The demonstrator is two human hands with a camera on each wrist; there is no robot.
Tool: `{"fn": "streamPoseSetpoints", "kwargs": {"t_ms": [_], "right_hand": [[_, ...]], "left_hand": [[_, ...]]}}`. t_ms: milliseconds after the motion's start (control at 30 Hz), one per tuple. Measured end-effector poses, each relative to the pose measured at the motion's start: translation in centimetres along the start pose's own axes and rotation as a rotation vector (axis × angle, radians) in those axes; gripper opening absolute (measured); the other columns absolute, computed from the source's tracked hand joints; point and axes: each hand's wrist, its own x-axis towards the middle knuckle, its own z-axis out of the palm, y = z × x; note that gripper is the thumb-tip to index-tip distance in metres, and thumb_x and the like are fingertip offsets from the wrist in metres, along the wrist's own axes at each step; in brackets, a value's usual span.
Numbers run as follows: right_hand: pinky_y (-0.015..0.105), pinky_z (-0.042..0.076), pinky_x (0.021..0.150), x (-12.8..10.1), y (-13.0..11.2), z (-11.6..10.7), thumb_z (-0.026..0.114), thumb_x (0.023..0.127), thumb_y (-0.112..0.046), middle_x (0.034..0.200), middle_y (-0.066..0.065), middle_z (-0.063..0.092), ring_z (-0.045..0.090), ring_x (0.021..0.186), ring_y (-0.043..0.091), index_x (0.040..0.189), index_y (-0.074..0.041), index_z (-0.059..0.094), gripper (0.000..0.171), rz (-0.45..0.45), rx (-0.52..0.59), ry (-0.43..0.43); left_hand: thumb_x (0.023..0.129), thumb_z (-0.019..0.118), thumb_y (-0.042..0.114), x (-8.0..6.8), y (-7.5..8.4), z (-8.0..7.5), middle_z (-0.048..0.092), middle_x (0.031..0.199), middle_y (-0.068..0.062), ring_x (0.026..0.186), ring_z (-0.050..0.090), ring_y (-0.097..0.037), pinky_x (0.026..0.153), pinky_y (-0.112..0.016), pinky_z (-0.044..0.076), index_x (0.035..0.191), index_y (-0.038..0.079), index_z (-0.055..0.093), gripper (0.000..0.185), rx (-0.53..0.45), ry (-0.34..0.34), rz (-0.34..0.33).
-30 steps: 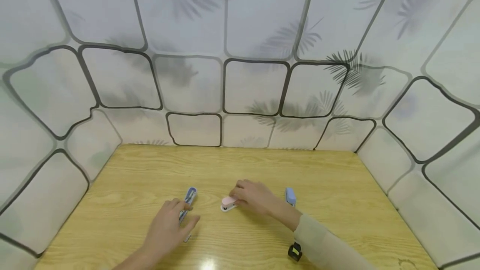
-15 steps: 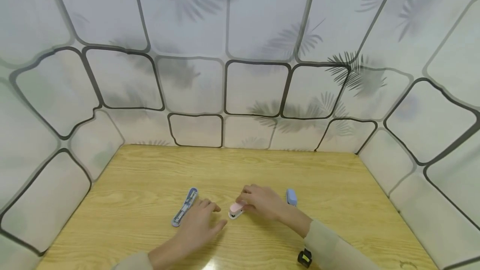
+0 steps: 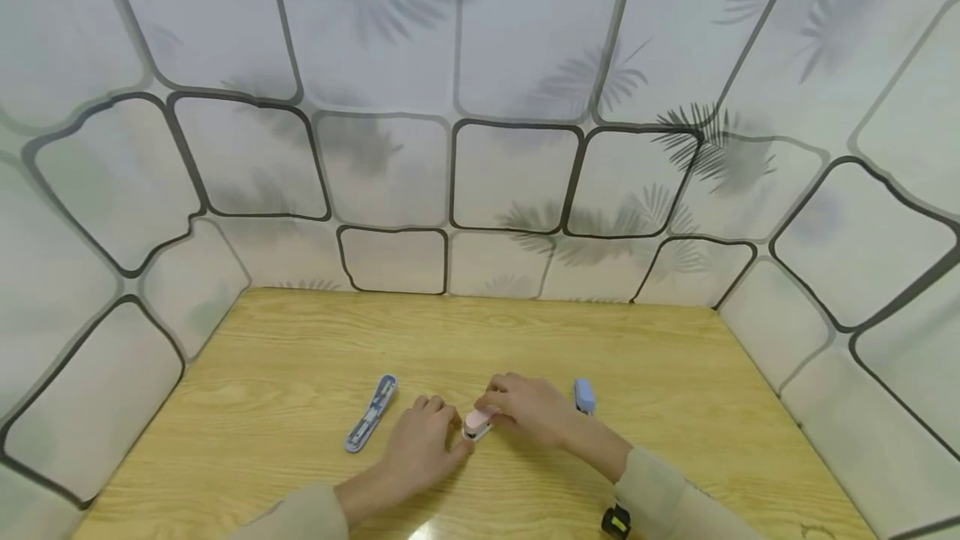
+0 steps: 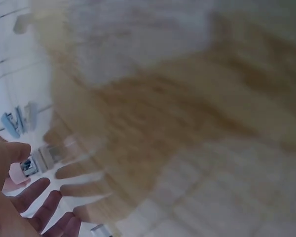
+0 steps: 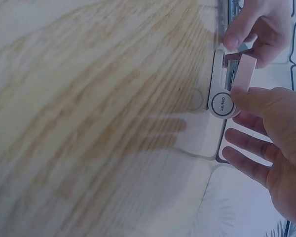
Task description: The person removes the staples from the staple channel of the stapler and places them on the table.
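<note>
On the wooden table [image 3: 300, 373], with the pink stapler [image 3: 477, 422] as reference, both hands now meet at one point. Half a second ago the left hand [image 3: 422, 448] lay short of the stapler, and a second ago it rested on the long blue stapler [image 3: 371, 413]; that blue stapler is now released and lies flat, well apart to the left of the pink one. This indicates that work has passed from the blue unit to the pink one, now handled with two hands.

The right hand [image 3: 528, 408] covers the pink stapler from the right. In the right wrist view, its thumb [image 5: 246, 98] presses the pink top arm while the remaining fingers stay extended, and the arm stands lifted off the white base [image 5: 218, 84]. The left hand's thumb and fingertip pinch the front end of that base.

A second, short blue stapler [image 3: 583, 396] stands just right of the right hand.

The left wrist view is heavily motion-blurred; only relaxed fingers [image 4: 39, 197] and small stapler shapes are legible. A black-and-yellow item [image 3: 615, 521] at the right sleeve is cut off.
</note>
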Motion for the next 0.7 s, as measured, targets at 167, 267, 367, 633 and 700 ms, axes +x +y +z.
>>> {"fn": "streamPoseSetpoints", "kwargs": {"t_ms": [167, 267, 367, 633, 700], "right_hand": [[0.015, 0.055, 0.073, 0.0, 0.0, 0.2, 0.080, 0.094, -0.025, 0.111, -0.004, 0.072, 0.069, 0.094, 0.009, 0.117, -0.022, 0.074, 0.024, -0.025, -0.016, 0.031], [0.014, 0.054, 0.071, 0.0, -0.1, 0.4, 0.081, 0.093, -0.025, 0.108, -0.004, 0.071, 0.069, 0.091, 0.008, 0.116, -0.024, 0.074, 0.024, -0.042, -0.020, 0.059], [0.013, 0.053, 0.071, 0.2, -0.2, 0.7, 0.080, 0.093, -0.027, 0.107, -0.006, 0.071, 0.068, 0.089, 0.007, 0.114, -0.026, 0.074, 0.022, -0.049, -0.029, 0.073], [0.015, 0.052, 0.072, 1.0, -0.6, 0.8, 0.079, 0.092, -0.036, 0.106, -0.008, 0.070, 0.064, 0.090, 0.006, 0.113, -0.027, 0.075, 0.023, -0.042, -0.111, 0.040], [0.016, 0.053, 0.073, 1.2, -0.7, 0.8, 0.080, 0.091, -0.036, 0.104, -0.007, 0.069, 0.064, 0.090, 0.007, 0.111, -0.027, 0.076, 0.023, -0.048, -0.132, 0.040]], "left_hand": [[0.085, 0.085, 0.040, 0.0, 0.2, 0.4, 0.065, 0.092, 0.000, 0.084, 0.055, -0.015, 0.069, -0.029, 0.048, 0.093, 0.014, 0.074, 0.029, 0.048, 0.027, -0.004], [0.085, 0.085, 0.040, 0.1, 0.4, 0.5, 0.064, 0.092, 0.001, 0.085, 0.055, -0.015, 0.070, -0.030, 0.047, 0.092, 0.015, 0.073, 0.029, 0.058, 0.026, -0.013], [0.085, 0.085, 0.040, 0.2, 0.4, 0.6, 0.063, 0.091, 0.002, 0.085, 0.053, -0.015, 0.071, -0.030, 0.046, 0.091, 0.015, 0.071, 0.029, 0.058, 0.020, -0.020], [0.084, 0.087, 0.039, 0.5, 0.3, 0.6, 0.063, 0.089, 0.003, 0.084, 0.051, -0.013, 0.071, -0.027, 0.044, 0.088, 0.015, 0.073, 0.029, 0.026, 0.009, -0.049], [0.083, 0.087, 0.040, 0.6, 0.3, 0.6, 0.063, 0.088, 0.003, 0.083, 0.051, -0.014, 0.070, -0.027, 0.043, 0.085, 0.015, 0.072, 0.029, 0.030, 0.016, -0.051]]}}
